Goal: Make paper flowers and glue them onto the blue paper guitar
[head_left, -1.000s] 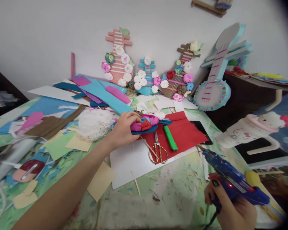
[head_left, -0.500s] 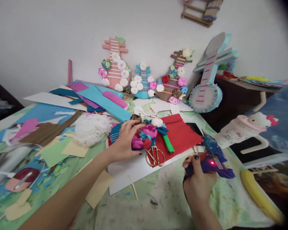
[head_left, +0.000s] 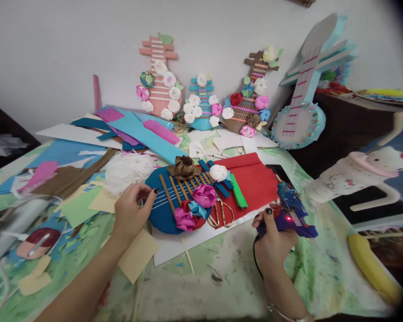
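Observation:
A small blue paper lute [head_left: 164, 215] lies in the middle of the table, with brown strips, white strings and paper flowers on its face. A brown paper flower [head_left: 184, 167] tops its far edge; a magenta flower [head_left: 204, 196] sits on the near side. Beside the lute's left end is my left hand [head_left: 132, 212], fingers curled in, a fingertip close to the rim; what they hold, if anything, is hidden. On the right, my right hand [head_left: 274, 243] is wrapped round a blue glue gun [head_left: 290, 217] with a lit red light, its nozzle pointing away from me.
Gold-handled scissors [head_left: 224, 213] and a green-handled cutter [head_left: 238, 191] lie beside red paper [head_left: 257, 179]. White string [head_left: 129, 172] is heaped at left near paper scraps. Decorated lutes [head_left: 159, 85] lean on the wall. A tumbler [head_left: 352, 174] and a banana [head_left: 372, 268] are at right.
My left hand has moved left off the lute's flowers to its left end, uncovering the strips and brown flower. My right hand still holds the glue gun. The view has shifted slightly.

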Tool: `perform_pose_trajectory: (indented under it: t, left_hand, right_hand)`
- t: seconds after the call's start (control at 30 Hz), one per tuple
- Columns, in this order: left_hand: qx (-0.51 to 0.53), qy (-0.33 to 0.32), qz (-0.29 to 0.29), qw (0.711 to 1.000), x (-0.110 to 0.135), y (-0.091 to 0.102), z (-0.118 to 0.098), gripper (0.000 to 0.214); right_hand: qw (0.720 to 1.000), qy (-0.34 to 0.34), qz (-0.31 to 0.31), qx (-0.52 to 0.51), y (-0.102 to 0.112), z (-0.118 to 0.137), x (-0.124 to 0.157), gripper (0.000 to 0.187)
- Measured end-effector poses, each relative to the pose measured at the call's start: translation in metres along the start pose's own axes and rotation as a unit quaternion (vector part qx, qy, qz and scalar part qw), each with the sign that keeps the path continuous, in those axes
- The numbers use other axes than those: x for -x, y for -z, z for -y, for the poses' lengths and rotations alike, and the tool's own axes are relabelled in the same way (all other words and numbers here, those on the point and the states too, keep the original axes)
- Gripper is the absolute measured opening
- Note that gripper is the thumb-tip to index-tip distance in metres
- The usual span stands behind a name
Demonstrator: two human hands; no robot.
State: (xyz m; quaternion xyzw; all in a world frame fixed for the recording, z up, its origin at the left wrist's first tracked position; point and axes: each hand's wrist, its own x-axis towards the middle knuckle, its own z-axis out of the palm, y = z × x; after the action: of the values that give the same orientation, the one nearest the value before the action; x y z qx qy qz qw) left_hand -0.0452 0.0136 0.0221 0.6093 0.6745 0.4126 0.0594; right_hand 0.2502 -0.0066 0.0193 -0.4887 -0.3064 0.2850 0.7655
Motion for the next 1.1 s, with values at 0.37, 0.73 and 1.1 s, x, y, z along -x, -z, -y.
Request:
perform_pose_trajectory:
  t: [0.37,0.73,1.1]
  left_hand:
    - [0.129,0.31,0.141,0.931,0.03,0.008,0.004,0.052]
    - [0.362,0.203,0.066,0.907,0.008,0.002,-0.022,0.056]
    - [0.137,-0.102,-0.053,0.984,-0.014,0.016,-0.049,0.048]
  right_hand:
    - [0.999,-0.011,0.033,-0.007,0.001,0.005,0.007,0.027]
    - [0.995,-0.022,0.098,0.024,0.005,0.003,0.01,0.026]
    - [0.968,-0.014,0.21,0.137,0.022,0.025,0.015,0.024]
